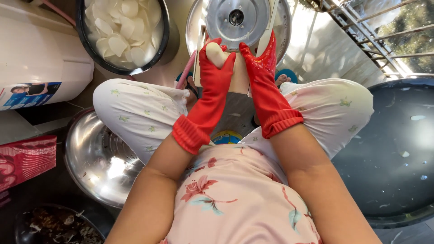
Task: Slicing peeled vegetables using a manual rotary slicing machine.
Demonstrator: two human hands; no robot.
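Two red-gloved hands meet at upper centre of the head view. The left hand (216, 68) is wrapped around a pale vegetable piece (216, 53), just below the round slicer blade (235, 18). The right hand (262, 68) rests flat beside it, gripping nothing. At left: a white container (40, 58) with a blue label and a red patterned package (25, 160).

Glossy rubber gloves (212, 86); shiny metal slicer disc (235, 20).

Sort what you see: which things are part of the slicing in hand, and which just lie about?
In use: left hand, pale vegetable piece, right hand, slicer disc, pot of white slices.
Lying about: empty steel bowl, dark basin, red bag.
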